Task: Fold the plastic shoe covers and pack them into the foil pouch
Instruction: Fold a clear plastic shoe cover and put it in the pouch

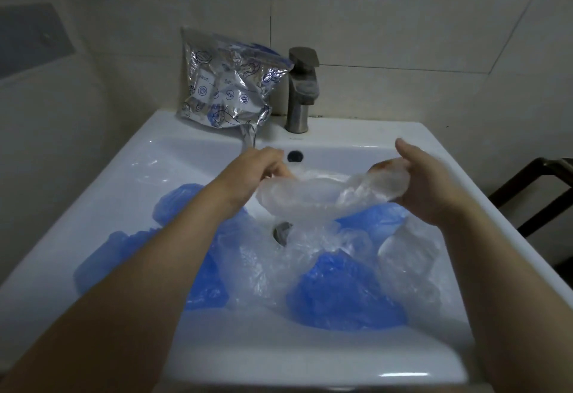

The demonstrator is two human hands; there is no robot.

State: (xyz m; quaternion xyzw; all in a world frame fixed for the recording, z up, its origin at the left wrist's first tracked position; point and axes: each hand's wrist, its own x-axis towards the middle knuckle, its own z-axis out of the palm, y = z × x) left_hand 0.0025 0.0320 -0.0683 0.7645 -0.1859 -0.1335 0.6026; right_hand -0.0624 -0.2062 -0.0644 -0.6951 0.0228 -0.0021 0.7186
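A clear plastic shoe cover [313,197] is stretched between my two hands above the basin. My left hand [257,169] grips its left end with curled fingers. My right hand [424,185] holds its right end, fingers tucked inside the plastic and thumb raised. Several blue shoe covers [344,293] and clear ones [409,256] lie loose in the white sink [130,181]. The silver foil pouch [226,82] leans against the wall at the sink's back left, its mouth up, with blue plastic showing at its top.
A metal faucet [302,88] stands at the back centre, right of the pouch. The drain [280,231] and overflow hole [294,155] show in the basin. A dark frame [539,188] stands beyond the sink's right edge. Tiled wall behind.
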